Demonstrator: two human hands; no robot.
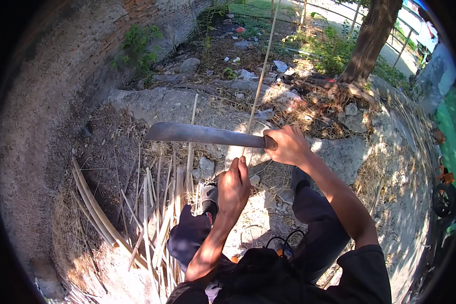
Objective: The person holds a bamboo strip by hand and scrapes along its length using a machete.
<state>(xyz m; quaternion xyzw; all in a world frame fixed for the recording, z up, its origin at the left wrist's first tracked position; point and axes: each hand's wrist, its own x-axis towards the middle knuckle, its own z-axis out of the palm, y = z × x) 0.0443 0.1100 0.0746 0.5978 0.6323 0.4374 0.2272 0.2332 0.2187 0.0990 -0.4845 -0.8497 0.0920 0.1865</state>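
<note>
The right hand (pixel 289 145) is closed in a fist around the handle of a large knife (pixel 202 135), which lies level across the middle of the view, its tip toward the left wall. The left hand (pixel 233 188) is just on the near side of the knife, its fingers mostly curled in, with thumb and fingertips pinching a thin stick (pixel 262 81). From that pinch the stick runs up behind the blade, near the handle end, and slants far out beyond it; whether blade and stick touch, I cannot tell. Left of and nearer than the knife, many pale strips (pixel 145 213) lie in a loose bundle on the ground, with a thicker curved pole (pixel 100 213) at their outer side. A shoe (pixel 209 195) shows on the near side of the knife, beside the left hand. Beyond the knife are a grey rock (pixel 190 65) and scattered litter, and beyond it to the right stands a tree (pixel 372 43). A rough wall (pixel 55 101) rises to the left of the knife.
</note>
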